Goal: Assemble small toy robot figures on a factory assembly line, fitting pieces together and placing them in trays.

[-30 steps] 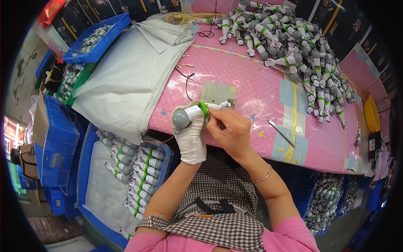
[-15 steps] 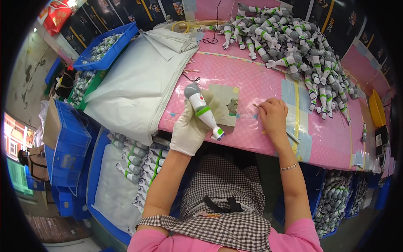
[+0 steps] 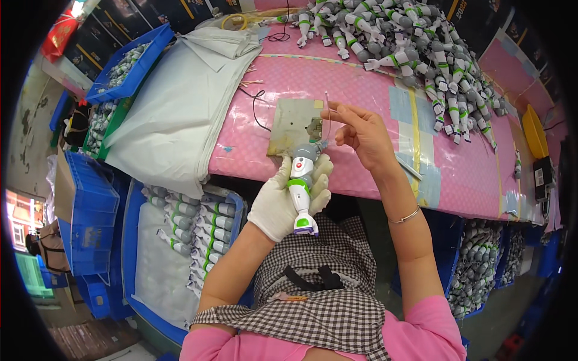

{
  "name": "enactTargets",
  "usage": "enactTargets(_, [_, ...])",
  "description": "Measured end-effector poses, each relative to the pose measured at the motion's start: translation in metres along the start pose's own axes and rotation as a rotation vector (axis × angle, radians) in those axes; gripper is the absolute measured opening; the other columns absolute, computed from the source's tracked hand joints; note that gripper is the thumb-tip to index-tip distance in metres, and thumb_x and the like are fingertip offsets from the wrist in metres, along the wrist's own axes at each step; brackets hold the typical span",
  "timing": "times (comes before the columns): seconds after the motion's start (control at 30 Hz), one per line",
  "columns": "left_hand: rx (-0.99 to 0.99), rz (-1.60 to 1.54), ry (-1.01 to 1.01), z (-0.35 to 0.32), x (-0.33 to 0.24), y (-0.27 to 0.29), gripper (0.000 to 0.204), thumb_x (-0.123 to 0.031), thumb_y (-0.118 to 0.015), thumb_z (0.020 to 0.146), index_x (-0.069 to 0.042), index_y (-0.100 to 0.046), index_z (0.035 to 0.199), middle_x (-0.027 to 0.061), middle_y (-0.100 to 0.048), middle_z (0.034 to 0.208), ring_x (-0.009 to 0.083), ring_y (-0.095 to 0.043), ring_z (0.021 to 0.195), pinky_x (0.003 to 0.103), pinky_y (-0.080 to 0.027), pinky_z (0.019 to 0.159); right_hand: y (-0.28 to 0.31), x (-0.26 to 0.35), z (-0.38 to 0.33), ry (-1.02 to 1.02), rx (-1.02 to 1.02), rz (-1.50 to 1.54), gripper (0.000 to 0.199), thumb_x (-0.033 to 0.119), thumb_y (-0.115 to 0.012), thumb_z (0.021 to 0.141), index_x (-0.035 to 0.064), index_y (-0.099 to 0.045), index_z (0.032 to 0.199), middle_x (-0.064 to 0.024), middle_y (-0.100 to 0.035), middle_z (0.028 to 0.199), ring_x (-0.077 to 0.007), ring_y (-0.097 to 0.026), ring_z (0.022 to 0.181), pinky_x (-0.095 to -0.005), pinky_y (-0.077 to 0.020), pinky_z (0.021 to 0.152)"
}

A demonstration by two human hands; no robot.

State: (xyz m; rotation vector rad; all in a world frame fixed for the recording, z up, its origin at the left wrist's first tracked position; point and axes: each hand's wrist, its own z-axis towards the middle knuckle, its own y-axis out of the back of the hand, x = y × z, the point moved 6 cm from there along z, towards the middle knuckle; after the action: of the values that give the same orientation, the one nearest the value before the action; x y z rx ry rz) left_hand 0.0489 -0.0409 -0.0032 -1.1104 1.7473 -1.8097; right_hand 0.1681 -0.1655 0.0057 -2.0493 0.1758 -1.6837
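Observation:
My left hand (image 3: 282, 201), in a white glove, is wrapped round a white, grey and green toy arm (image 3: 303, 180). Its grey rounded end points away from me and a red button shows on the upper side. The bare right hand (image 3: 359, 135) pinches a thin stick that looks like a cotton swab (image 3: 327, 111). The swab's lower tip is at or close to the toy arm's grey end; whether they touch I cannot tell. Just beyond the left hand, a flat grey metal plate (image 3: 286, 123) with a small cut-out lies on the pink table.
Many similar toy arms (image 3: 415, 54) are heaped at the far right. White sheets (image 3: 186, 96) cover the table's left side. Below left, a blue crate (image 3: 129, 240) holds rows of toy arms. More blue bins (image 3: 135, 69) and a yellow basket (image 3: 533, 135) stand around. Several swabs lie near the sheets.
My left hand has brought the toy arm nearer and turned it more upright. The right hand has lifted off the table with the swab and moved left, toward the toy arm's grey end.

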Motion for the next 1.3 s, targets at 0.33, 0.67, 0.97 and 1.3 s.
enactTargets(0.33, [-0.253, 0.41, -0.084, -0.014, 0.005, 0.013, 0.058, -0.051, -0.039, 0.095, -0.004, -0.046, 0.128, 0.0074, -0.062, 0.095, 0.0167, -0.058, 0.07, 0.034, -0.049, 0.065, 0.003, 0.004, -0.019, 0.052, 0.027, -0.089, 0.022, 0.016, -0.061, 0.088, 0.0, -0.066, 0.103, -0.0092, -0.068, 0.088, -0.0094, -0.058, 0.052, -0.022, -0.048, 0.049])
enactTargets(0.67, [-0.549, 1.199, -0.289, -0.019, -0.011, 0.011, 0.024, -0.026, -0.062, 0.09, -0.005, -0.051, 0.092, 0.0032, -0.052, 0.071, 0.0086, -0.045, 0.047, 0.024, -0.038, 0.042, 0.012, -0.01, -0.012, 0.292, -0.081, -0.649, 0.016, 0.013, -0.065, 0.083, -0.0006, -0.069, 0.089, -0.0019, -0.064, 0.073, -0.005, -0.049, 0.058, -0.0227, -0.0389, 0.052])
enactTargets(0.97, [-0.513, 1.294, -0.489, -0.015, -0.032, -0.008, 0.036, -0.037, -0.058, 0.092, -0.004, -0.052, 0.103, 0.0021, -0.053, 0.074, 0.0094, -0.05, 0.054, 0.024, -0.044, 0.049, -0.003, -0.019, 0.014, 0.11, 0.148, -0.753, 0.024, 0.019, -0.054, 0.084, 0.0005, -0.062, 0.071, 0.0006, -0.056, 0.063, -0.006, -0.045, 0.056, -0.0229, -0.0357, 0.052])
enactTargets(1.3, [-0.51, 1.133, -0.46, -0.007, -0.044, -0.009, 0.03, -0.033, -0.058, 0.092, -0.004, -0.054, 0.096, 0.0057, -0.06, 0.085, 0.0189, -0.063, 0.077, 0.038, -0.056, 0.074, -0.005, -0.022, 0.017, -0.163, 0.235, -0.597, 0.023, 0.02, -0.052, 0.083, 0.0041, -0.059, 0.068, 0.0025, -0.048, 0.059, -0.0059, -0.042, 0.051, -0.0218, -0.0326, 0.046])
